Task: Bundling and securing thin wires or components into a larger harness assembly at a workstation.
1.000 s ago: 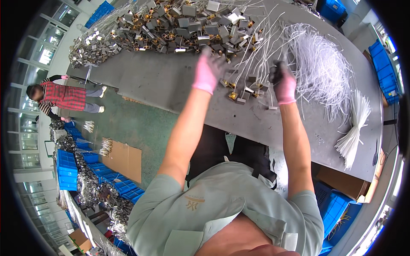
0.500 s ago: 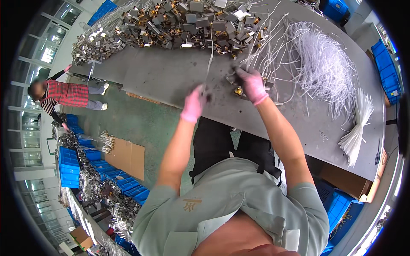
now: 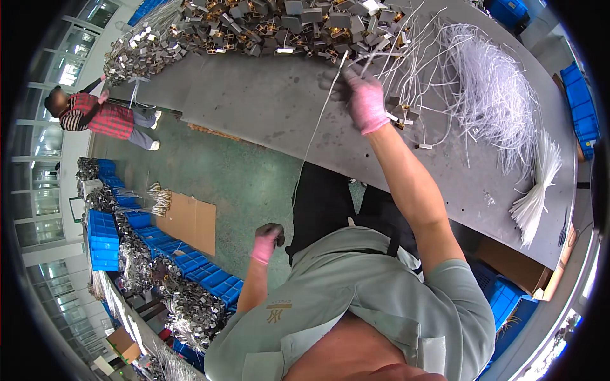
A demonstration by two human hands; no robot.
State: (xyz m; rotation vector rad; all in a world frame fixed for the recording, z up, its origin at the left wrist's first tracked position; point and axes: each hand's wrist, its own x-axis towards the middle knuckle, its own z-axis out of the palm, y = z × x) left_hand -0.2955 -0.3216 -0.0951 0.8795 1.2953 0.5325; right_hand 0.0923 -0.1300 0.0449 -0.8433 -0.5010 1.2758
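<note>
Far out at nine o'clock, on the green floor, stacked blue bins and a flattened sheet of cardboard; farther up, at ten o'clock, another person in a red plaid shirt, bent toward a heap of metal parts.

Just left of centre, dropped below the desk edge: left hand in a pink glove with dark fingertips, curled shut; apparently pinching the low end of a thin white wire, though too small there to confirm. Running from that hand up toward twelve o'clock, the wire itself, taut and nearly straight.

At twelve o'clock, over the grey desk: right hand, likewise gloved, closed around the wire's top end, beside the pile of small metal and copper components. Further right, at one to two o'clock, a tangled mass of white wires, and at three o'clock a tidy bundle of cut white strands.

Judged as mid-step: one wire drawn free of the tangle and stretched between both hands. Calling next for steady tension and a sure pinch at both ends, since a slack wire could snag on neighbouring strands.

Against half a second ago: hands then close together at the desk edge, now well apart, left lowered off the desk, right pushed up toward the component pile.
</note>
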